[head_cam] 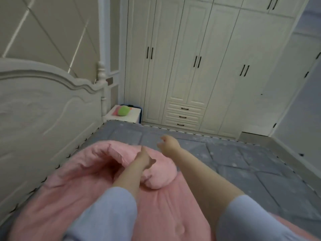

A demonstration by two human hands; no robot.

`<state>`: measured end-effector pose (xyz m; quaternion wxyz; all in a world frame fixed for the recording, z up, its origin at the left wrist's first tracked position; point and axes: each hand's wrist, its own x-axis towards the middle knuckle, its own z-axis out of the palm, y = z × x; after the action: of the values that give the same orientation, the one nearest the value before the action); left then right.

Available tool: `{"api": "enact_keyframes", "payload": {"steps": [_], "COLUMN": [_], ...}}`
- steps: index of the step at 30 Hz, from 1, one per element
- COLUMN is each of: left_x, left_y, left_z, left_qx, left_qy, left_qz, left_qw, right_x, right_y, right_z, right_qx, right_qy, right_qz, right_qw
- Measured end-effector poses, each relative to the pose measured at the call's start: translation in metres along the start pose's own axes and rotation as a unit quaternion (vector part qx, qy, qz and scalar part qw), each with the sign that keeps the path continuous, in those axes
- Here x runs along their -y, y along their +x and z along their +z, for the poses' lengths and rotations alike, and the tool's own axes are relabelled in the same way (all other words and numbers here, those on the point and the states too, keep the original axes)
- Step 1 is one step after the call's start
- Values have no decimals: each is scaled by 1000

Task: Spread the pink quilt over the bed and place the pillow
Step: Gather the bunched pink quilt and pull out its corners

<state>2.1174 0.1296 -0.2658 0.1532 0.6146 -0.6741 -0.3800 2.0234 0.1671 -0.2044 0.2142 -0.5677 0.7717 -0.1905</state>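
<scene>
The left hand (145, 158) lies on the bunched pink quilt (107, 173), its fingers blurred, so its hold cannot be told. Just right of it and farther out, the right hand (169, 144) hovers with loosely curled fingers, holding nothing, above the grey mattress (243, 167).

Two bare forearms, each coming out of a pale blue sleeve: the left sleeve (106, 211) loose and rounded at its hem, the right sleeve (251, 221) wider, with a soft curved edge. Plain fabric on both, slightly blurred, with a faint lilac tint and no print, cuff, button or seam to be made out. No rings, watch or bands on the left hand (145, 158) or right hand (169, 144).
</scene>
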Motion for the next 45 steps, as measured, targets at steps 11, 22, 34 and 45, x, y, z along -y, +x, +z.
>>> {"api": "enact_keyframes", "payload": {"steps": [11, 22, 34, 45], "left_x": [175, 469, 523, 471], "left_y": [-85, -288, -417, -456], "left_z": [-7, 27, 56, -84], "left_qx": [-4, 109, 146, 161], "left_qy": [27, 145, 19, -283], "left_qz": [-73, -292, -232, -172], "left_qw": [997, 939, 961, 930], "right_x": [21, 21, 38, 136], "right_y": [-78, -245, -395, -391], "right_z": [116, 333, 450, 364], "right_qx": [84, 346, 395, 155], "right_qy": [-25, -73, -242, -246], "right_qz": [-27, -39, -172, -295], "right_qw": [996, 935, 870, 910]}}
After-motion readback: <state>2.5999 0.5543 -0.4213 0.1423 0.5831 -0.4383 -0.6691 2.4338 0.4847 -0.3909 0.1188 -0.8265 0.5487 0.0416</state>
